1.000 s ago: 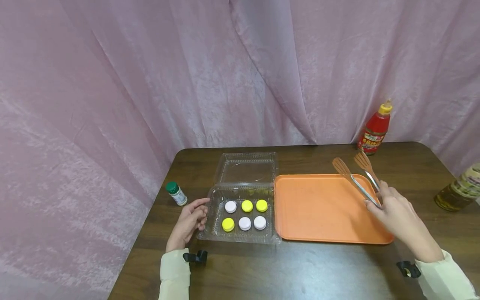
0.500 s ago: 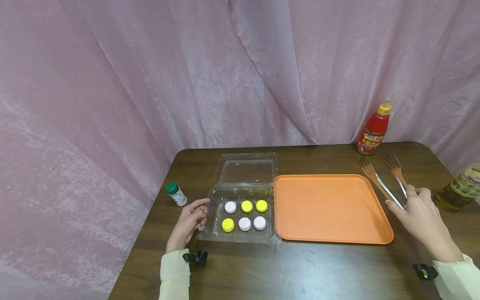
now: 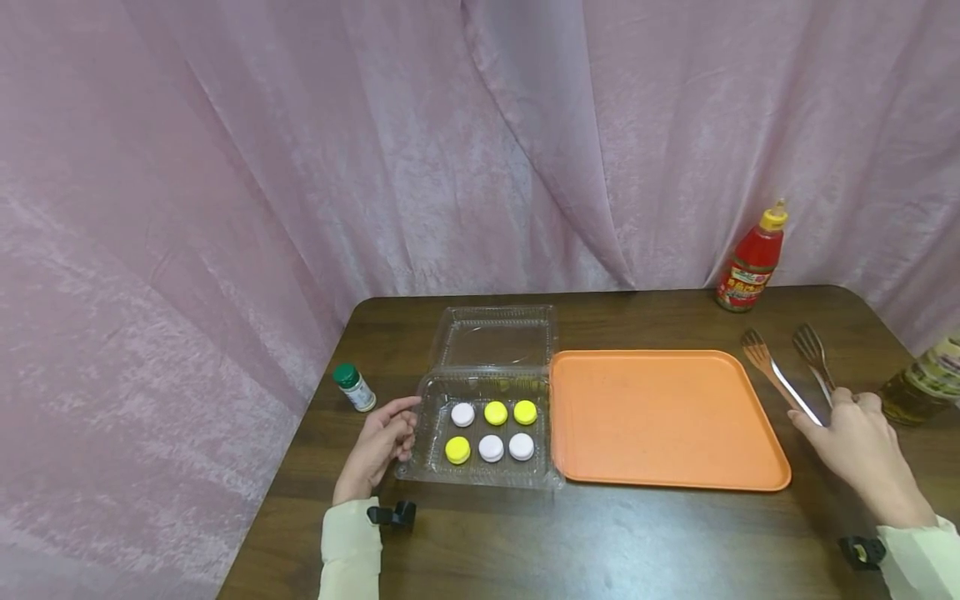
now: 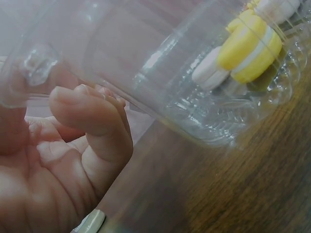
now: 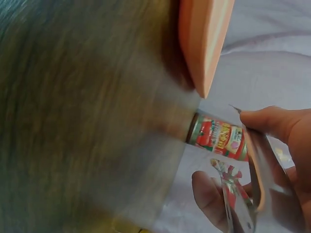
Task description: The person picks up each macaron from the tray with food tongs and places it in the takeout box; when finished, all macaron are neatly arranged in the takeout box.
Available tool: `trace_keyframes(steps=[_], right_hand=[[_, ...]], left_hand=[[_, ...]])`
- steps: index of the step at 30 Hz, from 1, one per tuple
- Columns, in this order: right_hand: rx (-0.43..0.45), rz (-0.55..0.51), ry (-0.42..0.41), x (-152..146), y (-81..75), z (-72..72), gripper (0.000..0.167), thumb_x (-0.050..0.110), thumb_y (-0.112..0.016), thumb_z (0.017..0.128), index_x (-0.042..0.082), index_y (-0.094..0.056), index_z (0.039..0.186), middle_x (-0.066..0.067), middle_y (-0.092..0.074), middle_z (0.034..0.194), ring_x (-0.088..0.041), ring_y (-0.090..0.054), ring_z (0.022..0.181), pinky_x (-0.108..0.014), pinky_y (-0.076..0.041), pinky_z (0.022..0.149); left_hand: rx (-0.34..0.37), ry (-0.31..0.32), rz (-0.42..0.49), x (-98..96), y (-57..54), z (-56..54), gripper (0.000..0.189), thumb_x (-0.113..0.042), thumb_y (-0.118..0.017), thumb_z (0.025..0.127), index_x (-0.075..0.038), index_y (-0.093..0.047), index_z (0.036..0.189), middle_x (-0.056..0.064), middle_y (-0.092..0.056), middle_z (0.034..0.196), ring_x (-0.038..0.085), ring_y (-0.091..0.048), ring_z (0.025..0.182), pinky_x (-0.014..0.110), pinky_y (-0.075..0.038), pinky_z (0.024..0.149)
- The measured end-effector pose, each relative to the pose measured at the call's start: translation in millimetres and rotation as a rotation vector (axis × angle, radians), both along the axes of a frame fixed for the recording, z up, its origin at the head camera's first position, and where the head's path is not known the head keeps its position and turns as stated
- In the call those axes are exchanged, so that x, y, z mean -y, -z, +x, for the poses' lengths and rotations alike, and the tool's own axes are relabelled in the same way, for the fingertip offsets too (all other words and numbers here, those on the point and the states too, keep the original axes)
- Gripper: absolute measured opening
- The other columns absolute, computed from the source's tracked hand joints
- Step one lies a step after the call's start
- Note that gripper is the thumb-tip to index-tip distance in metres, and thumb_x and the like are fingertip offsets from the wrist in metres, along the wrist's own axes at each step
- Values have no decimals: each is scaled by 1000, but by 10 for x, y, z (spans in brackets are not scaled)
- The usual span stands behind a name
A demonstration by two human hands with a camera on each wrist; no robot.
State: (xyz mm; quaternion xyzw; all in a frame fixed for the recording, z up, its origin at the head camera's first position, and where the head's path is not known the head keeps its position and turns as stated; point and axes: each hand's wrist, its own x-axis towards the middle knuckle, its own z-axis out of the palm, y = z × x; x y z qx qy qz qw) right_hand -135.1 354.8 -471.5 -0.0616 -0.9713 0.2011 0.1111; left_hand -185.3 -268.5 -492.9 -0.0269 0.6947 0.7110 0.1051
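My right hand (image 3: 862, 446) holds metal serving tongs (image 3: 772, 371) with slotted heads, their two arms spread apart with nothing between them. In the right wrist view, the thumb (image 5: 272, 119) lies on one tong arm and a finger is by the other. The tongs are just right of an orange tray (image 3: 667, 417). Leftward lies a clear plastic clamshell box (image 3: 491, 383), lid folded back, holding several yellow macarons (image 3: 495, 412) and white macarons (image 3: 491, 448). My left hand (image 3: 375, 446) rests at its left rim, index fingertip on the edge, the other fingers loosely bent.
A small green-capped jar (image 3: 354, 387) stands left of the box. At the back right is a red sauce bottle (image 3: 752, 262) with a yellow cap, and an oil bottle (image 3: 922, 383) stands at the far right. A pink curtain (image 3: 525, 150) hangs behind the table.
My right hand has moved the tongs right and toward me, from above the orange tray to beyond its right edge. The left hand and the box have stayed put.
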Motion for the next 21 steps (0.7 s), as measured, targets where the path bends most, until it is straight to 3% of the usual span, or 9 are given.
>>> trace_keyframes(steps=[11,21], right_hand=[[109,6,5,-112,29,-28,62,31,-65,95,-25,-40,93,-42,-35,84,-65,-47,75,-68,-40,63],[176,32,-4,-210,95,13,68,39,-65,95,-24,-43,86,-41,-38,79,-60,-49,70,-64,-43,58]], left_hand=[[-11,7,10,-3,4,2,53,11,-43,89,9,-45,142,7,-52,90,12,-46,59,20,-39,47],[-9,12,9,6,-7,16,51,9,-43,91,8,-46,142,7,-52,89,12,-46,59,20,-39,47]])
